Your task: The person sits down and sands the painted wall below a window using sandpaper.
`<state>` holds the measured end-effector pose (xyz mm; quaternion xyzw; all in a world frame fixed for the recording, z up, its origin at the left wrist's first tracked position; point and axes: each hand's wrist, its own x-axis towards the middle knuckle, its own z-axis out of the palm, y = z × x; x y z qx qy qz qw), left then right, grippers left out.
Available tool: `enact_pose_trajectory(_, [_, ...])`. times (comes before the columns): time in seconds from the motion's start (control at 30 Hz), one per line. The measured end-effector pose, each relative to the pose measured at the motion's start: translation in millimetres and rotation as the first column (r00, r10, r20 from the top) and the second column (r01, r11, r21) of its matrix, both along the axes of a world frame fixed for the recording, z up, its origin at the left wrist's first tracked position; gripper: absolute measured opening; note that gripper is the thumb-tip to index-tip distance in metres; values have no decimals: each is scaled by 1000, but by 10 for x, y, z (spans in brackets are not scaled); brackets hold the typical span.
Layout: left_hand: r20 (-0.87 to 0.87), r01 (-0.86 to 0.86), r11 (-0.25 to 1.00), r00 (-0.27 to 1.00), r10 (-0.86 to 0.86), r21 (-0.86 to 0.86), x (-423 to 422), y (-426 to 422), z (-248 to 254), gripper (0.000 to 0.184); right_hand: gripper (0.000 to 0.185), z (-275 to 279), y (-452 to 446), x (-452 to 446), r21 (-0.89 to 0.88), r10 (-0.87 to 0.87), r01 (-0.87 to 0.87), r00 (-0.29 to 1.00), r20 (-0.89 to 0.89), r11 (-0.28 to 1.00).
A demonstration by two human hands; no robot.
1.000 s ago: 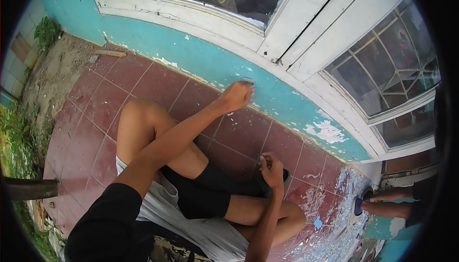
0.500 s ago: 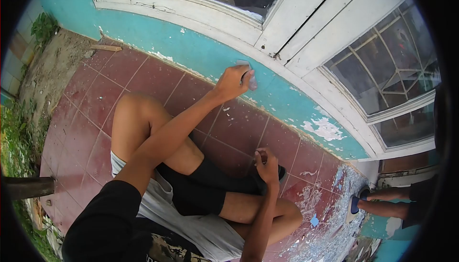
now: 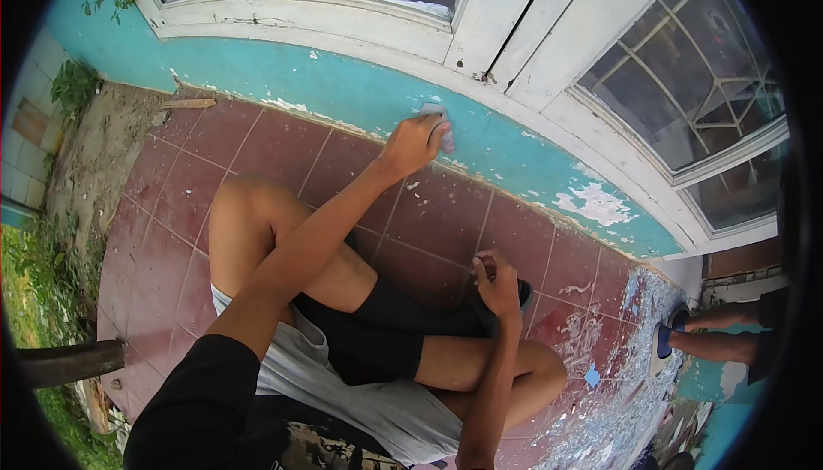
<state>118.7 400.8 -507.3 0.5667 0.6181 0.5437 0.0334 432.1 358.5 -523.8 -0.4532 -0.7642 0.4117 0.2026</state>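
Note:
Against the turquoise lower wall (image 3: 360, 80), my left hand (image 3: 413, 142) grips a thin greyish piece (image 3: 440, 127), its flat side at the paint. Bits of pale plaster show along the wall's bottom edge beneath it. My right hand (image 3: 497, 281) is raised over my crossed legs, near a dark shoe (image 3: 525, 292). Its fingers are curled in towards the thumb, and what they hold, if anything, is too small to make out.
Red floor tiles (image 3: 429, 225) run along the wall, with pale flakes and dust (image 3: 600, 418) at the right. White window frames (image 3: 343, 24) stand above. Another person's feet in sandals (image 3: 664, 341) are at the right. A wood strip (image 3: 189, 104) lies at the upper left.
My left hand has moved up the wall with the greyish piece since the earliest frame. My right hand stays curled above my legs. The camera view has shifted slightly.

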Motion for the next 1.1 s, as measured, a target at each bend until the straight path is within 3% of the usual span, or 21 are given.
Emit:
enact_pose_trajectory(0.07, [-285,99,994,952,-108,-46,10,49,-227,16,11,-51,14,-23,15,14,-13,1000,-10,1000])
enact_pose_trajectory(0.2, [-233,58,990,969,-87,-129,-26,70,-26,17,12,-118,56,12,38,28,-27,999,-45,999])
enact_pose_trajectory(0.27, [-40,-33,993,998,38,112,16,-33,266,18,12,-97,49,29,-18,-3,2,998,-65,1000])
enact_pose_trajectory(0.4, [-167,-12,998,986,0,-69,31,48,-191,17,12,-4,5,-31,-33,-1,2,999,33,999])
enact_pose_trajectory(0.47, [-299,74,988,948,-113,-139,38,76,-292,17,12,-42,51,-56,77,37,-36,999,-11,996])
enact_pose_trajectory(0.5, [-294,62,990,951,-97,-125,47,70,-139,17,12,-63,55,-55,45,26,-25,999,-23,999])
enact_pose_trajectory(0.57, [-117,19,1000,993,-17,16,43,61,81,17,11,-40,51,3,34,27,-26,999,-17,999])
enact_pose_trajectory(0.67, [-61,-18,999,998,15,-45,1,35,10,16,11,-13,29,-2,-18,-6,5,999,-35,1000])
enact_pose_trajectory(0.7, [-64,-11,998,998,7,-59,-3,32,-142,16,11,5,15,-14,-23,-3,2,999,-47,1000])
enact_pose_trajectory(0.77, [-341,78,966,926,-162,-248,-50,88,-287,16,11,-38,35,-50,2,18,-18,999,-37,1000])
enact_pose_trajectory(0.9, [-184,63,998,981,-67,-27,-30,59,91,17,11,-81,57,-7,32,32,-32,999,-27,999])
enact_pose_trajectory(0.97, [-17,-40,997,999,41,67,-16,-26,258,16,12,-63,83,29,37,36,-36,999,-4,999])
enact_pose_trajectory(1.0, [-18,-28,998,999,29,52,1,-32,161,16,14,-71,45,43,35,40,-41,999,14,999])
enact_pose_trajectory(1.07, [-227,45,969,968,-102,-244,-31,44,-160,17,13,-46,14,6,-12,19,-19,1000,4,1000])
enact_pose_trajectory(1.1, [-233,35,971,968,-92,-237,-51,73,-241,17,12,-18,48,-36,-40,14,-14,1000,-1,999])
